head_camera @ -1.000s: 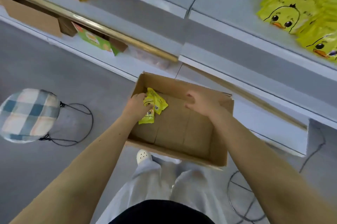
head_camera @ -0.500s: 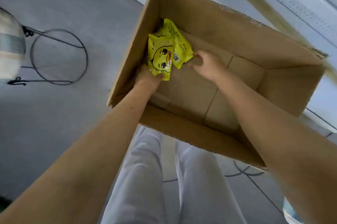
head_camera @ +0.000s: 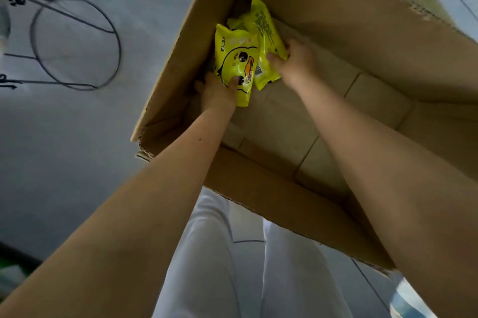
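Head view, left hand [head_camera: 219,92]: fingers curled round a yellow duck-face packet [head_camera: 236,58], thumb pressed on its front.
Right hand [head_camera: 293,64]: gripped a second yellow packet [head_camera: 266,32], thumb on top.
Packets: side by side and overlapping, in the far left corner of the cardboard box [head_camera: 323,1].
Box: open-topped, on a grey floor [head_camera: 64,149].
Nearby: a black wire ring [head_camera: 35,53], left of the box.

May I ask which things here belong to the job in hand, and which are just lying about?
In hand: left hand, duck-print packet, right hand, second yellow packet, cardboard box.
Lying about: wire stool frame, grey floor.
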Demonstrator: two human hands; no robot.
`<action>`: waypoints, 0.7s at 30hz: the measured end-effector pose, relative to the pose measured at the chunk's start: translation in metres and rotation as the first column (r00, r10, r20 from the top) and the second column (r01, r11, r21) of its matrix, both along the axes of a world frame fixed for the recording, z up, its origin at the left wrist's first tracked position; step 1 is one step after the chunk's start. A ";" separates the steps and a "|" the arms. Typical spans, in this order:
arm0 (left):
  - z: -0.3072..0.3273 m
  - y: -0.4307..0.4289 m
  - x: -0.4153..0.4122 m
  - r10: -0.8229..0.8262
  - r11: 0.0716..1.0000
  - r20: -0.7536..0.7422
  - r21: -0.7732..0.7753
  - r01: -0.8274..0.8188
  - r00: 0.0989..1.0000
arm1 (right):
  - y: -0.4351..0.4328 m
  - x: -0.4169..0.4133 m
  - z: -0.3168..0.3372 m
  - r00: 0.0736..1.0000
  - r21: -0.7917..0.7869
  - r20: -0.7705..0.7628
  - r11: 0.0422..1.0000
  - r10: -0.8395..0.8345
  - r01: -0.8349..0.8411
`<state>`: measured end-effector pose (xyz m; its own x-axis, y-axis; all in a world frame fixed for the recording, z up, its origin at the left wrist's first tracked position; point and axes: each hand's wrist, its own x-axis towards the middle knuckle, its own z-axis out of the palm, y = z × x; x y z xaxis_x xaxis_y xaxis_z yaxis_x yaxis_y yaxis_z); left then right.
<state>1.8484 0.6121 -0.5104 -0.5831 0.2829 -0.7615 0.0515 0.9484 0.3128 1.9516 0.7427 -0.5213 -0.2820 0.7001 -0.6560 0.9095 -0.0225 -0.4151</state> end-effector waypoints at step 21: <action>0.031 -0.017 0.034 0.215 0.969 0.155 0.090 -0.231 0.964 | -0.074 0.107 0.036 0.861 -0.048 -0.113 0.868 -0.496 0.494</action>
<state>1.8829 0.5950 -0.4789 -0.5276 0.2417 -0.8144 -0.2105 0.8916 0.4009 2.0587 0.6689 -0.4849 0.0226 0.7569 -0.6531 0.7213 -0.4647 -0.5136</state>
